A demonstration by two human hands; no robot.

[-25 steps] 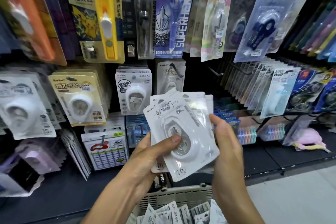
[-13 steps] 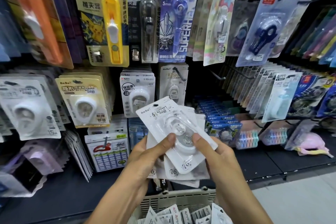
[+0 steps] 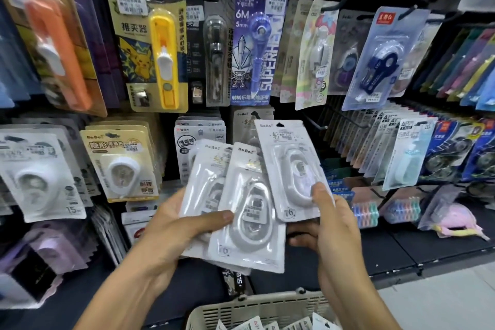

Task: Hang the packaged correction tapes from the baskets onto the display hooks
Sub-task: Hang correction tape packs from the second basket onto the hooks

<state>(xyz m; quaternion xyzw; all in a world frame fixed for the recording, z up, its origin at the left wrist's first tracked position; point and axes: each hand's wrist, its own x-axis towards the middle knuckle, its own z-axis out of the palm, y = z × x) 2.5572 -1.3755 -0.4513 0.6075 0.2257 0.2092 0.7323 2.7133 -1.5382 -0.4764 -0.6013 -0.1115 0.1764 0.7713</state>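
Observation:
My left hand (image 3: 171,233) grips a fanned stack of white packaged correction tapes (image 3: 249,211), thumb across the front pack. My right hand (image 3: 329,225) pinches a single white correction tape pack (image 3: 292,169), held upright and a little right of the stack, thumb on its blister. Behind that pack, a matching white pack hangs on its hook (image 3: 253,118) in the middle row of the display. A beige basket (image 3: 257,308) with more packs stands below my hands at the bottom edge.
Hooks above carry a yellow clip pusher pack (image 3: 152,48), a blue 6M tape pack (image 3: 254,43) and a navy tape pack (image 3: 383,61). Yellow-backed packs (image 3: 120,161) hang left. A bare hook (image 3: 316,122) juts out right of my single pack. Black shelf (image 3: 401,249) below right.
My right hand has drawn one pack off the stack and lifted it up and to the right. The stack in my left hand has fanned out.

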